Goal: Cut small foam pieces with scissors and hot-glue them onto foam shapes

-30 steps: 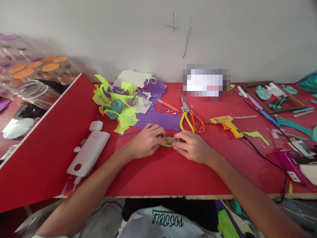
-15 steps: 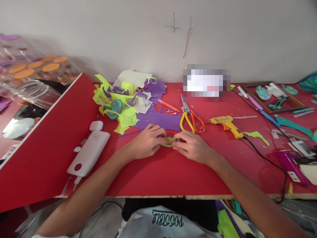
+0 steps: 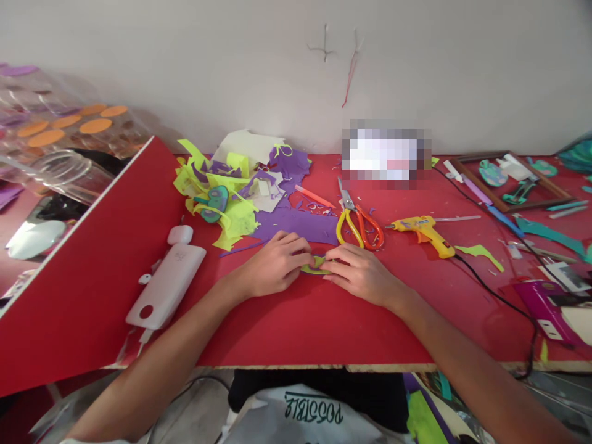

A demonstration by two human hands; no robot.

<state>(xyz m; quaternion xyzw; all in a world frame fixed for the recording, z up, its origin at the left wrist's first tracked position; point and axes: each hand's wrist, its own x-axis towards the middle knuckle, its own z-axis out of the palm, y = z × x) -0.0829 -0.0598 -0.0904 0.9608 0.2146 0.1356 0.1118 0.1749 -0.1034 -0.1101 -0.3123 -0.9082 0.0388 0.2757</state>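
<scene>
My left hand [image 3: 274,265] and my right hand [image 3: 358,271] meet at the middle of the red table [image 3: 324,320]. Both have their fingers pressed down on a small yellow-green foam piece [image 3: 314,266] that lies flat between them. Most of the piece is hidden under my fingertips. A purple foam sheet [image 3: 296,223] lies just behind my hands. Orange-and-yellow scissors [image 3: 358,225] rest a little behind my right hand.
A pile of yellow-green, purple and white foam scraps [image 3: 226,185] sits at the back left. A yellow glue gun [image 3: 423,233] with a black cord lies to the right. A white device [image 3: 166,283] lies on the left. A wooden frame [image 3: 509,176] holds teal pieces at far right.
</scene>
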